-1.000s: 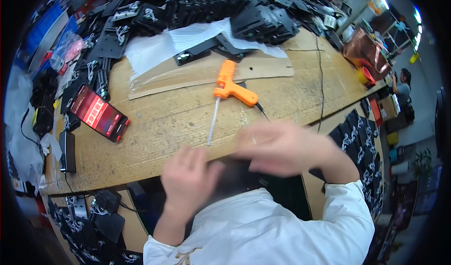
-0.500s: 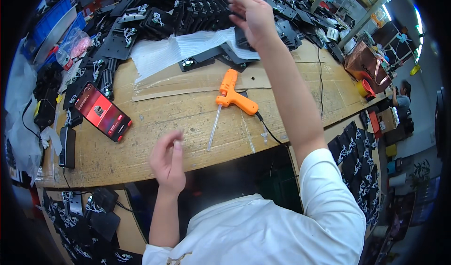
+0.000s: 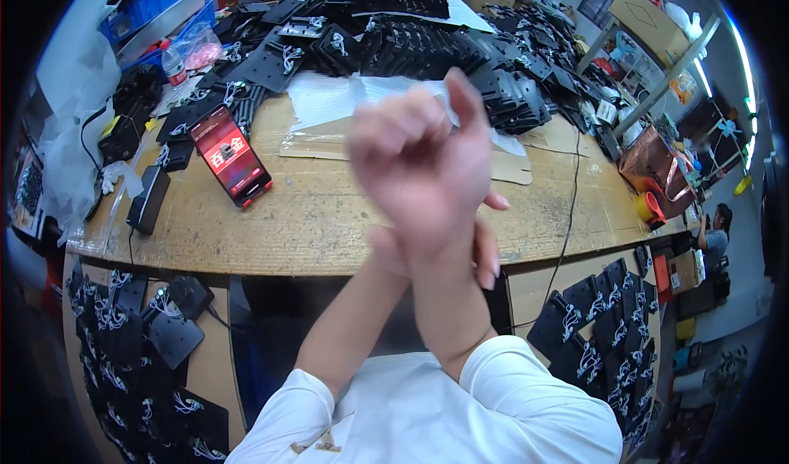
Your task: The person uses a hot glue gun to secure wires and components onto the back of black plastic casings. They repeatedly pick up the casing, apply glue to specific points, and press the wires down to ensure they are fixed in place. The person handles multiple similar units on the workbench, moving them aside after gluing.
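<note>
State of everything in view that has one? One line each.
Right hand: raised, fingers curled, blurred
Left hand: behind right wrist, mostly hidden
Phone: screen lit
Bottle: upright, capped
Ceiling lights: on
Black plates: stacked and heaped
Cable: slack, running past the table's front edge

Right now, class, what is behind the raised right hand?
Parts of a white sheet, cardboard and table show past the right hand; whatever lies directly behind is covered.
</note>
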Action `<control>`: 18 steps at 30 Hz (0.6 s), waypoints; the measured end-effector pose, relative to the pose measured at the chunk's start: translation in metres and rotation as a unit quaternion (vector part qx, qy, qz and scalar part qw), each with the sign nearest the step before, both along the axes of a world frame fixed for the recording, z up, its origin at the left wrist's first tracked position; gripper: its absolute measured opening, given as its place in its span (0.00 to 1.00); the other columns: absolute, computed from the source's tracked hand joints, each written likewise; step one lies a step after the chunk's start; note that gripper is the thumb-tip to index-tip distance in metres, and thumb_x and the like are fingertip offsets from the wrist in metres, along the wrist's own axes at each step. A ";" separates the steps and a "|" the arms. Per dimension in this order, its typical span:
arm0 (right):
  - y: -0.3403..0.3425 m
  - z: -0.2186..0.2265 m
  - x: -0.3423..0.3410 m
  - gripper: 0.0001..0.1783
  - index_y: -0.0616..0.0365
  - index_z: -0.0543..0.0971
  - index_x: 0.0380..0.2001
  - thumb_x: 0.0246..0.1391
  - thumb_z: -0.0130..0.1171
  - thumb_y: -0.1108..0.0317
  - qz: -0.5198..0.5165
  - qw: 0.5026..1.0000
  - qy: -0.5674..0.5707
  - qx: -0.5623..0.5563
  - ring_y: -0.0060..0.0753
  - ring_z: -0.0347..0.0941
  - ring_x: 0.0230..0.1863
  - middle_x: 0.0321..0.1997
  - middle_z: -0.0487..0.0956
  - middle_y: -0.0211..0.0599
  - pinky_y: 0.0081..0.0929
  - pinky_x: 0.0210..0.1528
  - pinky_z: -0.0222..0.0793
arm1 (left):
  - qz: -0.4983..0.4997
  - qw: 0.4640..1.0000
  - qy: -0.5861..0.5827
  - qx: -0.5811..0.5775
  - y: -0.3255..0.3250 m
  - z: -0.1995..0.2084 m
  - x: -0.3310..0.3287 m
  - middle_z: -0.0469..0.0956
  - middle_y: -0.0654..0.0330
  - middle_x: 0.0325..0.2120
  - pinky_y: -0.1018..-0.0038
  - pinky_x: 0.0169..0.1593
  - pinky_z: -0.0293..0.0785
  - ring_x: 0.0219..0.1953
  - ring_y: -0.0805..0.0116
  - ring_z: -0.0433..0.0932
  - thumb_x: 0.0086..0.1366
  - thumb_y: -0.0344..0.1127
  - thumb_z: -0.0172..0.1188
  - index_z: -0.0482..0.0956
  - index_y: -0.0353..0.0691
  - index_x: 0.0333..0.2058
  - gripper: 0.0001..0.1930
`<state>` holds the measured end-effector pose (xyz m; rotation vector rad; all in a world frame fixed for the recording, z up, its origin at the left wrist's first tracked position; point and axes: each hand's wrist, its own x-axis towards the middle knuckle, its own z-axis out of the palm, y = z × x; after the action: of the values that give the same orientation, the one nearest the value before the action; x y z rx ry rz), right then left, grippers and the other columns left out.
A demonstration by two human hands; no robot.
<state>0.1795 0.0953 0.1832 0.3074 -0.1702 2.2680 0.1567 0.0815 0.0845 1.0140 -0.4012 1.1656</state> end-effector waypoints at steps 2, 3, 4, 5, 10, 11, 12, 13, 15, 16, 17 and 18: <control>-0.020 -0.002 0.027 0.21 0.53 0.61 0.10 0.52 0.54 0.64 -0.014 0.994 -0.081 0.066 0.23 0.60 0.22 0.14 0.64 0.28 0.25 0.31 0.57 | -0.056 0.997 -0.055 0.005 0.005 -0.002 0.011 0.78 0.49 0.23 0.81 0.31 0.74 0.23 0.67 0.78 0.61 0.60 0.50 0.66 0.34 0.53 0.34; -0.027 -0.010 0.019 0.21 0.53 0.61 0.10 0.52 0.54 0.65 0.030 0.992 -0.087 0.088 0.23 0.61 0.23 0.14 0.65 0.28 0.25 0.30 0.57 | 0.038 0.996 0.030 -0.073 -0.016 -0.002 -0.005 0.78 0.50 0.26 0.78 0.36 0.73 0.29 0.66 0.77 0.62 0.58 0.50 0.66 0.35 0.53 0.32; -0.030 -0.017 0.010 0.21 0.53 0.61 0.10 0.52 0.55 0.66 0.073 0.987 -0.091 0.112 0.23 0.61 0.23 0.14 0.65 0.28 0.25 0.30 0.57 | 0.121 0.975 0.112 -0.151 -0.037 0.001 -0.020 0.77 0.51 0.29 0.76 0.41 0.71 0.35 0.66 0.77 0.63 0.55 0.50 0.66 0.36 0.53 0.30; -0.022 -0.028 0.015 0.21 0.53 0.60 0.10 0.51 0.55 0.67 0.071 0.979 -0.134 0.134 0.23 0.62 0.24 0.14 0.65 0.29 0.25 0.30 0.58 | 0.070 0.984 0.047 -0.156 -0.039 -0.039 0.007 0.77 0.49 0.37 0.69 0.50 0.70 0.43 0.62 0.76 0.63 0.52 0.54 0.65 0.39 0.56 0.29; 0.119 -0.057 0.049 0.08 0.56 0.71 0.18 0.44 0.60 0.69 -0.608 -0.049 -0.448 0.654 0.33 0.71 0.35 0.22 0.73 0.39 0.29 0.35 0.66 | 0.363 0.825 0.432 0.041 -0.084 -0.070 -0.022 0.80 0.55 0.34 0.73 0.44 0.75 0.37 0.68 0.79 0.49 0.28 0.68 0.75 0.34 0.47 0.24; 0.164 -0.064 0.061 0.07 0.56 0.74 0.24 0.43 0.61 0.68 -0.576 -0.020 -0.508 0.640 0.36 0.71 0.41 0.30 0.76 0.40 0.33 0.41 0.67 | 0.371 0.831 0.415 -0.004 -0.089 -0.067 -0.036 0.81 0.58 0.30 0.74 0.42 0.76 0.33 0.70 0.80 0.50 0.28 0.67 0.76 0.36 0.46 0.22; 0.202 -0.068 0.069 0.10 0.56 0.77 0.30 0.42 0.62 0.68 -0.543 0.014 -0.558 0.627 0.39 0.71 0.48 0.38 0.78 0.42 0.37 0.46 0.68 | 0.415 0.829 0.374 -0.043 -0.092 -0.071 -0.050 0.81 0.58 0.29 0.75 0.40 0.76 0.32 0.71 0.80 0.51 0.25 0.64 0.76 0.35 0.44 0.19; 0.232 -0.083 0.106 0.14 0.54 0.77 0.36 0.44 0.61 0.64 -0.495 -0.120 -0.621 0.596 0.42 0.68 0.53 0.45 0.76 0.42 0.44 0.51 0.64 | 0.435 0.845 0.291 -0.115 -0.086 -0.076 -0.054 0.80 0.58 0.28 0.75 0.39 0.76 0.32 0.72 0.79 0.53 0.22 0.62 0.76 0.35 0.40 0.14; 0.258 -0.092 0.130 0.20 0.50 0.77 0.45 0.48 0.59 0.58 -0.350 -0.227 -0.724 0.549 0.47 0.62 0.61 0.54 0.73 0.42 0.54 0.57 0.58 | 0.514 0.784 0.301 -0.175 -0.068 -0.085 -0.082 0.77 0.60 0.29 0.78 0.36 0.72 0.30 0.74 0.75 0.56 0.20 0.59 0.74 0.34 0.35 0.07; 0.263 -0.091 0.130 0.21 0.48 0.76 0.48 0.50 0.57 0.55 -0.258 -0.212 -0.774 0.538 0.48 0.60 0.63 0.56 0.71 0.42 0.57 0.58 0.56 | 0.552 0.771 0.292 -0.128 -0.054 -0.089 -0.094 0.77 0.59 0.28 0.81 0.35 0.70 0.31 0.74 0.75 0.61 0.27 0.56 0.73 0.35 0.39 0.07; 0.266 -0.093 0.129 0.23 0.46 0.76 0.50 0.52 0.56 0.52 -0.163 -0.193 -0.815 0.521 0.49 0.58 0.64 0.58 0.70 0.42 0.59 0.60 0.53 | 0.556 0.751 0.315 -0.165 -0.046 -0.093 -0.105 0.76 0.61 0.28 0.80 0.36 0.70 0.31 0.75 0.75 0.62 0.27 0.55 0.73 0.35 0.38 0.06; 0.250 -0.090 0.115 0.25 0.45 0.76 0.50 0.53 0.53 0.44 -0.156 -0.227 -0.798 0.537 0.47 0.60 0.62 0.56 0.72 0.39 0.58 0.60 0.54 | 0.564 0.724 0.331 -0.218 -0.044 -0.098 -0.116 0.76 0.60 0.28 0.79 0.36 0.70 0.30 0.76 0.74 0.63 0.27 0.54 0.73 0.34 0.38 0.05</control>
<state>0.2946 0.3453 0.0929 1.6123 2.4484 0.6221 0.0403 0.0375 -0.0138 1.1597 1.2089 1.6982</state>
